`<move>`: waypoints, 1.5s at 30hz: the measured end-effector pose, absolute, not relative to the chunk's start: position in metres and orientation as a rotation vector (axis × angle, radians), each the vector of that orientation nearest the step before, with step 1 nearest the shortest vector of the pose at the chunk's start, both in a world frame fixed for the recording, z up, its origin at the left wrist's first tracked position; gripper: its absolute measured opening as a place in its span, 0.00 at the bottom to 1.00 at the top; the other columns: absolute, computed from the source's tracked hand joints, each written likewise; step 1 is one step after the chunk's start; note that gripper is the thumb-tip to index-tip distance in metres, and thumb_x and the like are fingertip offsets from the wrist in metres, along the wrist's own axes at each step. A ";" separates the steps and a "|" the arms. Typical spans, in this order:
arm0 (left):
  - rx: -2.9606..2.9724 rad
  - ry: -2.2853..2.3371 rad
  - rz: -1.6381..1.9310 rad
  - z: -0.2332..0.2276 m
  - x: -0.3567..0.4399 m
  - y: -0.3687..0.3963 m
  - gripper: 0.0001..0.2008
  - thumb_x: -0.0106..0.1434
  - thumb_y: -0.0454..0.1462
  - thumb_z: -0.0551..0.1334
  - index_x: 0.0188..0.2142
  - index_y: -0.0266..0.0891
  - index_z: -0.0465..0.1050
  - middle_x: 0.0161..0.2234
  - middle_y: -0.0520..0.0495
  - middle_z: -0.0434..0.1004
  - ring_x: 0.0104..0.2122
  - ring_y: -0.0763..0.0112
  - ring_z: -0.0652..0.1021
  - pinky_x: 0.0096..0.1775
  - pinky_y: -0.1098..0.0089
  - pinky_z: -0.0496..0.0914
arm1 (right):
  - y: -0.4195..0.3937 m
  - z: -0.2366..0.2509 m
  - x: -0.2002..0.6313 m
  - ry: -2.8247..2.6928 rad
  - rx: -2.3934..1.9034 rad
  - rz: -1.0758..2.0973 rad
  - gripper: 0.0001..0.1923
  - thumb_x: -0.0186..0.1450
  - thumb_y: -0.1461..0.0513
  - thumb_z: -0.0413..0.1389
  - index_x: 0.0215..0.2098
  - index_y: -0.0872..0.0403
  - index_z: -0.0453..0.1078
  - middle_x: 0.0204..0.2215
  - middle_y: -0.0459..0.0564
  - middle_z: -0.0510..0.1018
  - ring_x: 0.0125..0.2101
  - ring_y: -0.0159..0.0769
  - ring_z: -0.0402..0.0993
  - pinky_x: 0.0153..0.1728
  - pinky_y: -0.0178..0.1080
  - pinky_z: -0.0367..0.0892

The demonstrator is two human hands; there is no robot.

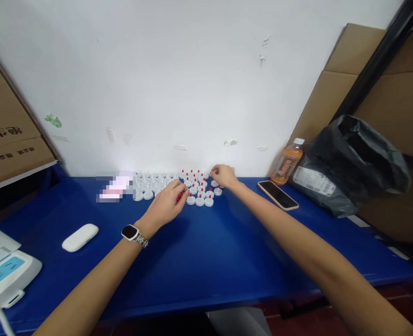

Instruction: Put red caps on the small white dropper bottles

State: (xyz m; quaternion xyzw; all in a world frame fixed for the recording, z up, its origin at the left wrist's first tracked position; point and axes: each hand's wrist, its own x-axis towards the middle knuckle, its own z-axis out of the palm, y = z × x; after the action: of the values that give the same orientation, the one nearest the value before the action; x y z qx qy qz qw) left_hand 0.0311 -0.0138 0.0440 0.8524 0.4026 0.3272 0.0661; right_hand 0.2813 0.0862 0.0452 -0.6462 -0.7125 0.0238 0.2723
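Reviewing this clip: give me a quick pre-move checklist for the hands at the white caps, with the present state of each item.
1. Left hand holds red pieces: ok, a bit of red shows at its fingers.
2. Right hand at the caps: ok, it rests at the far right edge of the red-tipped caps.
3. Right hand's grip on a cap: cannot tell.
4. Plain white caps within reach: ok, just left of the red-tipped ones.
5. Phone apart from the caps: ok.
6. Bottle upright: ok.

A blue table [206, 261] carries white caps [150, 184], red-tipped caps [199, 189], a phone [278, 195], a juice bottle [287, 163] and a white case [80, 237]
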 end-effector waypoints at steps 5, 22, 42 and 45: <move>2.573 1.197 1.055 0.038 0.046 -0.006 0.13 0.73 0.42 0.49 0.37 0.41 0.69 0.41 0.45 0.69 0.38 0.66 0.73 0.40 0.66 0.68 | 0.122 0.035 0.263 -1.942 -1.830 0.056 0.10 0.63 0.60 0.56 0.37 0.53 0.78 0.36 0.54 0.83 0.43 0.44 0.76 0.52 0.48 0.54; 2.462 1.258 1.286 0.040 0.010 -0.018 0.20 0.68 0.46 0.61 0.56 0.43 0.65 0.51 0.44 0.70 0.44 0.65 0.75 0.48 0.64 0.70 | 0.021 0.063 0.232 -1.622 -1.040 0.642 0.09 0.60 0.57 0.60 0.33 0.56 0.76 0.28 0.49 0.80 0.30 0.35 0.74 0.34 0.38 0.67; 2.368 1.441 0.869 0.023 -0.029 -0.023 0.15 0.71 0.48 0.51 0.44 0.40 0.68 0.36 0.43 0.75 0.36 0.60 0.76 0.40 0.63 0.68 | -0.019 0.009 0.169 -2.444 -1.128 -0.064 0.05 0.69 0.64 0.54 0.40 0.54 0.72 0.40 0.54 0.78 0.43 0.43 0.68 0.47 0.46 0.54; 2.389 1.423 0.840 0.022 -0.025 -0.025 0.14 0.71 0.48 0.52 0.40 0.41 0.67 0.35 0.44 0.75 0.37 0.60 0.75 0.38 0.64 0.67 | -0.021 0.009 0.171 -2.421 -1.112 -0.026 0.03 0.68 0.65 0.54 0.38 0.54 0.71 0.38 0.52 0.79 0.43 0.42 0.68 0.47 0.46 0.54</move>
State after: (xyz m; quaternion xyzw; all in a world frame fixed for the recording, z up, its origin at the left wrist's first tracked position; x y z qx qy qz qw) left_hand -0.0246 -0.0253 0.0222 0.8167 0.4864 0.2872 0.1180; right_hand 0.1706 -0.0206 0.0091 -0.4055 -0.8830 -0.0095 0.2363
